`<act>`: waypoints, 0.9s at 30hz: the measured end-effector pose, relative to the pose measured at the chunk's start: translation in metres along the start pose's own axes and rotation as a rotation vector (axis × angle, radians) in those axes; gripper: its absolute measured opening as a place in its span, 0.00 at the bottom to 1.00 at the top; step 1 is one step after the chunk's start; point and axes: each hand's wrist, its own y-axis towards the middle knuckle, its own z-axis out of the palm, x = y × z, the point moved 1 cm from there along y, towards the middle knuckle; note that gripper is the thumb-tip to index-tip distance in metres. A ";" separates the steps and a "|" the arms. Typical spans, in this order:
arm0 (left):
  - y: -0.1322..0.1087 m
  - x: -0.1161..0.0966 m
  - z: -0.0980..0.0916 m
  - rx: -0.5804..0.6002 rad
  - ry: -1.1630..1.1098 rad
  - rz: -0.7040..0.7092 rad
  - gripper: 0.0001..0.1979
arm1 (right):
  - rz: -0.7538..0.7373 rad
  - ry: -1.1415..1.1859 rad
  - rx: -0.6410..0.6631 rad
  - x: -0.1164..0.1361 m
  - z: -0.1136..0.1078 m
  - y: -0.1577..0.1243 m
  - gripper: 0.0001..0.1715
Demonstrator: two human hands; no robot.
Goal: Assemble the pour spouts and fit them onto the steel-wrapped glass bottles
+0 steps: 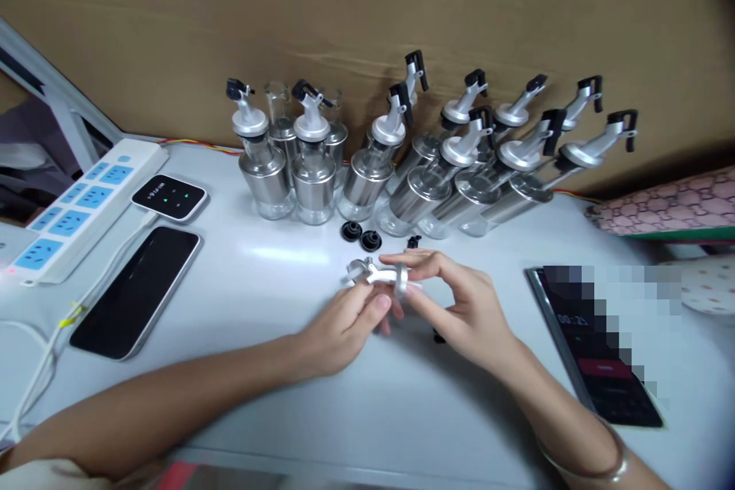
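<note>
A silver pourer spout (380, 273) is held just above the white counter (276, 260), in the middle of the view, between both hands; its long axis runs left to right, the curved nozzle end toward the left hand (343, 331) and the ringed collar toward the right hand (466, 308). The left grip is pinched shut on the nozzle end with thumb and fingertips; the right grip is closed on the collar end, its forefinger stretched out over the top; both hands are equally near, each touching the piece.

Just beyond the spout lie two black gaskets (361, 235) and a small black cap (413, 242), apart from the hands; behind them, against the cardboard wall (367, 0), stand oil bottles (313, 168), the ones to the right leaning. A smartphone (136, 292), a small router (171, 197) and a power strip (80, 207) lie well off to the left; another phone (597, 352) lies near the right forearm; nothing stands between the hands.
</note>
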 end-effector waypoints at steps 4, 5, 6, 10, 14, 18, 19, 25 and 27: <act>0.000 -0.002 -0.002 -0.007 0.032 -0.026 0.14 | -0.100 -0.104 -0.034 -0.002 0.002 -0.012 0.08; 0.001 -0.003 -0.002 -0.004 0.032 -0.035 0.14 | -0.110 -0.115 -0.026 -0.002 0.003 -0.013 0.08; 0.001 -0.003 -0.002 0.001 0.025 -0.040 0.13 | -0.113 -0.119 -0.017 -0.001 0.003 -0.014 0.08; 0.002 -0.002 -0.001 0.008 -0.091 -0.081 0.12 | -0.086 -0.145 0.020 0.001 0.004 -0.017 0.06; 0.003 -0.004 -0.002 -0.048 -0.004 0.016 0.14 | -0.053 -0.232 0.013 0.004 0.003 -0.018 0.07; 0.004 -0.006 -0.006 -0.063 0.140 0.158 0.13 | -0.072 -0.286 0.081 0.005 0.001 -0.018 0.08; 0.004 -0.006 -0.006 -0.068 0.135 0.154 0.13 | -0.079 -0.295 0.100 0.005 0.000 -0.018 0.07; 0.002 -0.004 -0.007 0.051 0.080 0.040 0.21 | -0.108 -0.300 0.010 0.005 -0.008 -0.020 0.07; 0.002 -0.005 -0.006 0.130 0.142 0.057 0.26 | -0.094 -0.271 0.044 0.005 -0.008 -0.021 0.13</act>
